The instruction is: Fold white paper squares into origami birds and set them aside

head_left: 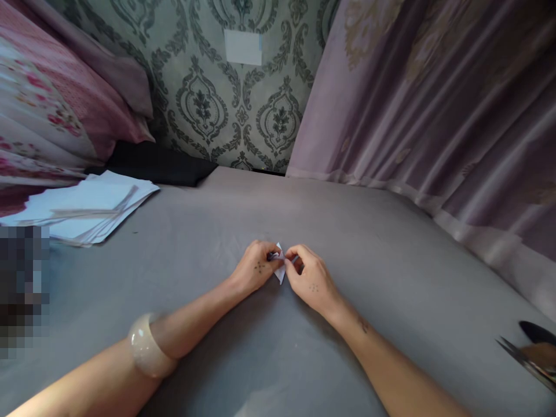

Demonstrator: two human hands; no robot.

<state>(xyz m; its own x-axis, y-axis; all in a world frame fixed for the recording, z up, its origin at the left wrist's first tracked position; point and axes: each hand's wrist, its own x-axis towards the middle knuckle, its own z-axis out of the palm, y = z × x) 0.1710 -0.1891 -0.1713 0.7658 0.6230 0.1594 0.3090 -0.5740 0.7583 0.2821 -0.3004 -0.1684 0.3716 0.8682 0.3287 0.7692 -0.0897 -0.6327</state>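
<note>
Between my two hands is a small piece of folded white paper point(280, 274) with pointed corners above and below. My left hand point(256, 265) pinches it from the left with thumb and fingers. On the other side, the thumb and fingertips of my right hand point(309, 275) close on the paper's right edge. My fingers cover the paper's middle, so its folds there are hidden. Both hands are low over the grey cloth-covered surface point(208, 231). A pale bangle point(150, 347) sits on my left forearm.
A stack of white paper sheets point(91, 202) lies at the left, in front of a folded black cloth point(160, 162). Scissors point(523, 356) and a dark object point(536, 332) are at the right edge. Curtains point(412, 104) hang along the right, and patterned wallpaper point(204, 110) stands behind.
</note>
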